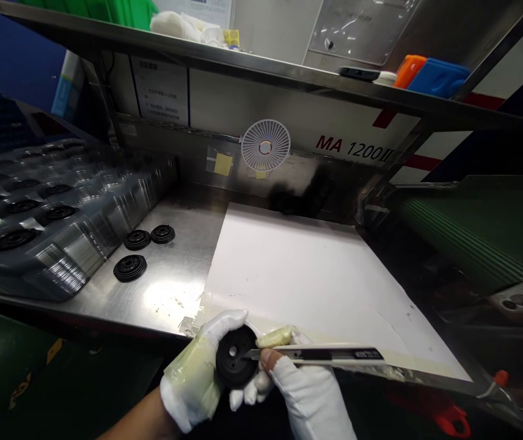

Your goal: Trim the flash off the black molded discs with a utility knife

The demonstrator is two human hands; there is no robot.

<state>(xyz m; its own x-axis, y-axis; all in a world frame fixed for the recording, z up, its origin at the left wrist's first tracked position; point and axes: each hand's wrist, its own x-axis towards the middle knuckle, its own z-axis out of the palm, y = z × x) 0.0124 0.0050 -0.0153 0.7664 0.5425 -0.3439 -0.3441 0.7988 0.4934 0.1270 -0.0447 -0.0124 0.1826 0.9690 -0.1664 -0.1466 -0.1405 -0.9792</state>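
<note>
My left hand (pixel 200 366), in a white glove with yellowed patches, is closed around a round black plastic wheel (pixel 233 366) with a small hole at its centre. My right hand (pixel 305 391), gloved in white with a bare thumb tip, grips a slim utility knife (pixel 335 354). The blade tip points left and lies over the face of the wheel; whether it touches cannot be made out. Both hands are at the front edge of the bench, near a white sheet (pixel 298 269). Some fingers of each hand are partly hidden.
Three black ridged wheels (pixel 130 267) lie on the metal bench (pixel 174 275). Stacked clear trays (pixel 73 244) with black parts stand at left. A small fan (pixel 266 146) is at the back, under a shelf (pixel 261 64). Something red (pixel 451 418) hangs low at right.
</note>
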